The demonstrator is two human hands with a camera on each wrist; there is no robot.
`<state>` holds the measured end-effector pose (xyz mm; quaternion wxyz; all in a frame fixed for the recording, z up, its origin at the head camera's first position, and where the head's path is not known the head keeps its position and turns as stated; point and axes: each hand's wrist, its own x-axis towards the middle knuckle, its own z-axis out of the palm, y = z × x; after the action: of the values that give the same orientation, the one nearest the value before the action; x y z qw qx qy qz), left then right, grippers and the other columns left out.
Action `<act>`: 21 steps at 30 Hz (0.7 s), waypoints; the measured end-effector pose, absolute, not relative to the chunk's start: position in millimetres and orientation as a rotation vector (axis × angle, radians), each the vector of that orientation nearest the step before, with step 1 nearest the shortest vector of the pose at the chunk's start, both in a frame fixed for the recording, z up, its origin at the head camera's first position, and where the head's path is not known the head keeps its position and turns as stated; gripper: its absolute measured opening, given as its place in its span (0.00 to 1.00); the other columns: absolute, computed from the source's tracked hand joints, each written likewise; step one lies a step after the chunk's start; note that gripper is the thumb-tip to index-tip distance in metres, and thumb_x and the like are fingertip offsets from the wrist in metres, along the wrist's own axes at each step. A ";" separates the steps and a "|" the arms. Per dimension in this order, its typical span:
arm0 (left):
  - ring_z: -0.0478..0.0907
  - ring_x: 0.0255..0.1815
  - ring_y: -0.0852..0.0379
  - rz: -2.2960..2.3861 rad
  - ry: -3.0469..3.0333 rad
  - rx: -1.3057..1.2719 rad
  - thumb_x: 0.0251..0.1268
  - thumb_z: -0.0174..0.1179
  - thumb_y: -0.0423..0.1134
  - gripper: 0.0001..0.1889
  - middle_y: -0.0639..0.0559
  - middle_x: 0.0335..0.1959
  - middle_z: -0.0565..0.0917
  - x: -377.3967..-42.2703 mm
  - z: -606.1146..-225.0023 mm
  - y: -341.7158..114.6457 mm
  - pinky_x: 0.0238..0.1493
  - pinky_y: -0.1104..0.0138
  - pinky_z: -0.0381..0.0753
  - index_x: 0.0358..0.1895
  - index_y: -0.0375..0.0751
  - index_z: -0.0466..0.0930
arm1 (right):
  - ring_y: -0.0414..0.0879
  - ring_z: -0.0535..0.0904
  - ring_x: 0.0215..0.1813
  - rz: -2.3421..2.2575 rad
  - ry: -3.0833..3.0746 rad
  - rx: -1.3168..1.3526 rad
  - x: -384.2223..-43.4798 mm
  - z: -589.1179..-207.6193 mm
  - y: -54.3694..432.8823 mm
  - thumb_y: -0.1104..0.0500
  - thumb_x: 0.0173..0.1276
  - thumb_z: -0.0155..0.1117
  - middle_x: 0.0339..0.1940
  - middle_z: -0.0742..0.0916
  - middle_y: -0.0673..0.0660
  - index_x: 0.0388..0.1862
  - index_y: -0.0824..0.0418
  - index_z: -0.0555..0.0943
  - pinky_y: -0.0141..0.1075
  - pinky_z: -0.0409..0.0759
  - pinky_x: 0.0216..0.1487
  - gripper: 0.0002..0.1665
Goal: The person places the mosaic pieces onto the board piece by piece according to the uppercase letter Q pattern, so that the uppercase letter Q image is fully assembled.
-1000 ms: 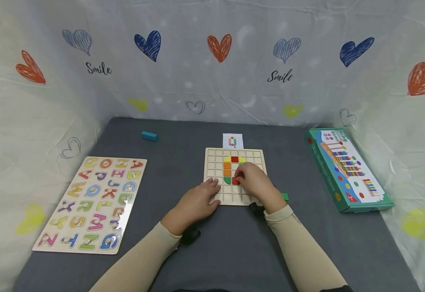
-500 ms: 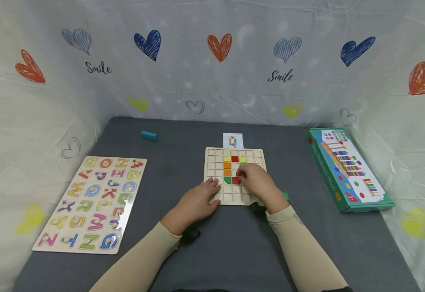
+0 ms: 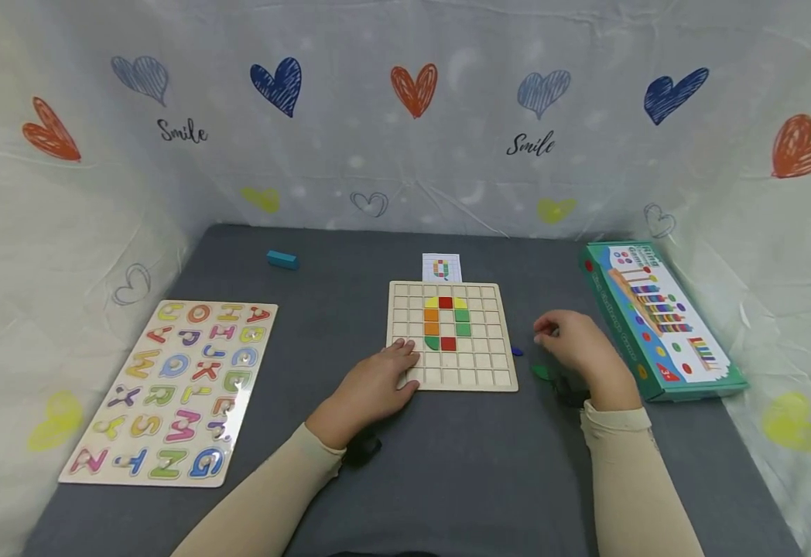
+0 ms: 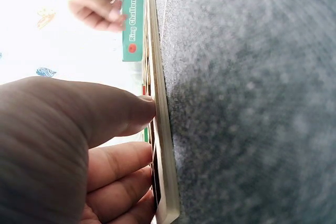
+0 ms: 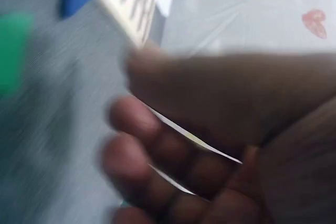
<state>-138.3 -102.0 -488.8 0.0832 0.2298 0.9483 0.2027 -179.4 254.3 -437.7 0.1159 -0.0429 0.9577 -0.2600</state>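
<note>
A wooden grid board (image 3: pixel 485 360) lies mid-table in the head view. Red, orange, green and yellow pieces form a ring on it, among them a red square (image 3: pixel 449 344) at the bottom. My left hand (image 3: pixel 371 391) rests on the board's lower left part, its fingers extended and the thumb at the edge. Right of the board, my right hand (image 3: pixel 583 352) hovers with loosely bent fingers, and I see nothing held in it. Below its fingertips lies a green piece (image 3: pixel 541 372); a blue piece (image 3: pixel 517 351) sits beside the board's right edge.
A small pattern card (image 3: pixel 454 261) lies behind the board. On the left is an alphabet puzzle board (image 3: pixel 195 480), with a blue block (image 3: pixel 282 260) farther back. A green game box (image 3: pixel 663 309) lies at the right, close to my right hand.
My right hand has left the red square at the ring's bottom and moved right, off the board, uncovering the green squares and the blue piece. The left hand has stayed put.
</note>
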 end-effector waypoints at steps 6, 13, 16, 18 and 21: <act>0.65 0.87 0.48 0.615 2.826 0.666 0.79 0.67 0.47 0.29 0.46 0.83 0.73 -137.0 -486.6 -102.9 0.82 0.47 0.72 0.77 0.41 0.79 | 0.50 0.79 0.38 -0.723 2.723 -0.173 -153.1 -454.0 265.3 0.60 0.72 0.77 0.37 0.86 0.58 0.49 0.68 0.86 0.43 0.79 0.40 0.14; 0.65 0.87 0.48 0.634 2.819 0.653 0.79 0.67 0.47 0.29 0.47 0.83 0.73 -136.7 -484.5 -102.9 0.82 0.48 0.72 0.77 0.41 0.79 | 0.50 0.79 0.36 -0.735 2.779 -0.117 -142.6 -464.5 254.4 0.62 0.74 0.74 0.37 0.86 0.59 0.49 0.68 0.87 0.44 0.79 0.38 0.11; 0.65 0.87 0.49 0.639 2.816 0.648 0.79 0.67 0.47 0.29 0.48 0.83 0.73 -136.9 -485.5 -102.2 0.82 0.48 0.72 0.77 0.41 0.79 | 0.51 0.80 0.38 -0.739 2.780 -0.111 -141.4 -465.1 252.9 0.64 0.75 0.73 0.39 0.87 0.60 0.51 0.68 0.87 0.47 0.81 0.40 0.10; 0.65 0.87 0.50 0.635 2.817 0.646 0.79 0.67 0.47 0.29 0.48 0.83 0.73 -137.0 -486.3 -101.8 0.83 0.48 0.72 0.77 0.41 0.79 | 0.52 0.80 0.39 -0.751 2.777 -0.116 -140.9 -464.8 252.7 0.65 0.74 0.73 0.39 0.86 0.60 0.50 0.67 0.87 0.49 0.81 0.42 0.09; 0.65 0.87 0.49 0.634 2.818 0.644 0.79 0.67 0.48 0.29 0.48 0.83 0.73 -137.2 -486.6 -101.2 0.82 0.47 0.72 0.77 0.42 0.79 | 0.52 0.78 0.39 -0.765 2.784 -0.127 -140.5 -465.2 252.8 0.65 0.73 0.73 0.38 0.84 0.59 0.47 0.64 0.84 0.48 0.79 0.42 0.08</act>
<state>-137.2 -101.2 -486.6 0.0909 0.2168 0.9483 0.2132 -140.5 252.8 -465.2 0.1255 -0.0437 0.9557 -0.2625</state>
